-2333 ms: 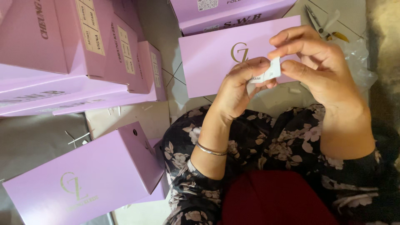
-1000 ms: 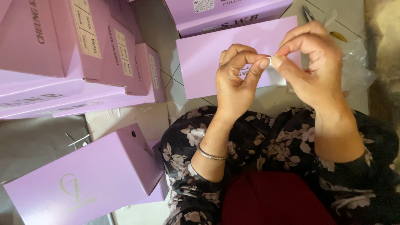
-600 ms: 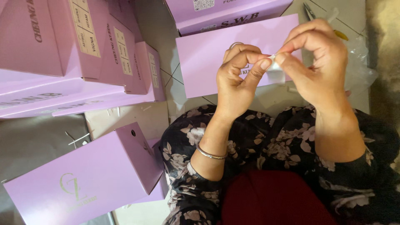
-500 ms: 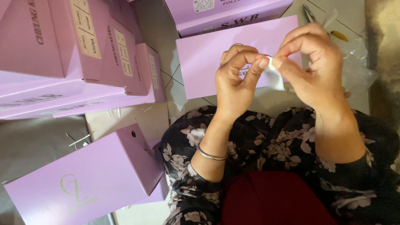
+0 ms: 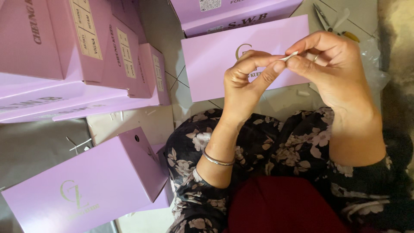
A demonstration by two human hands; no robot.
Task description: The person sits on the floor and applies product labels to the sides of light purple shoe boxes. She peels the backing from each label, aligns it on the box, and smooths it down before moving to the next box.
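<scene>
Both hands meet in the upper right of the frame, left hand (image 5: pixel 243 82) and right hand (image 5: pixel 336 69) pinching a small white sticker (image 5: pixel 288 56) by its edges; it looks flimsy, light, easily creased.

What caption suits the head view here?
Left hand and right hand pinch a small white slip above a lilac box.

Packing workplace: stacked lilac cartons (image 5: pixel 73 64) on tiled floor (image 5: pixel 172 86).

Scissors (image 5: pixel 330 19) behind flat box (image 5: pixel 224 69)
</scene>
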